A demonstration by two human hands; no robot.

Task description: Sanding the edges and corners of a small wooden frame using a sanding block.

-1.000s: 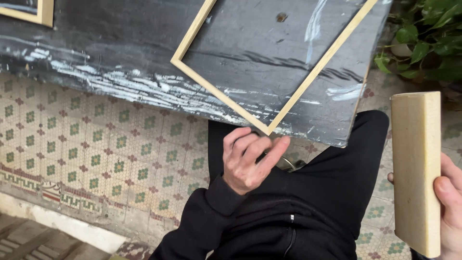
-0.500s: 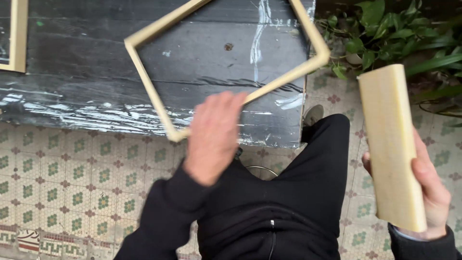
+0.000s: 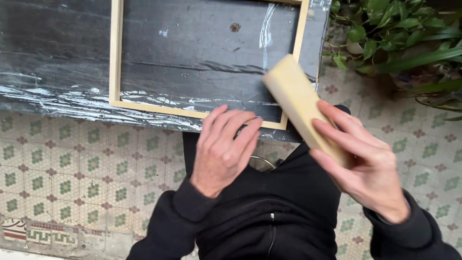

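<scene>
A pale wooden frame [image 3: 115, 58] lies flat and square-on upon a dark painted board [image 3: 57, 53] streaked with white. My left hand [image 3: 224, 149] rests with fingers spread on the frame's near rail, close to the board's front edge. My right hand [image 3: 363, 161] grips a pale yellow rectangular block [image 3: 296, 98], whose far end lies over the frame's near right corner. Below both hands are my black sleeves and trousers.
Patterned green and cream tiles [image 3: 86, 159] cover the floor below the board. Leafy green plants [image 3: 399, 33] stand at the upper right, just past the board's right end. A thin metal ring [image 3: 264, 161] shows between my legs.
The frame went from lying diagonally to square with the board's edge. My left hand came down onto its near rail. My right hand brought the block from the far right onto the frame's corner.
</scene>
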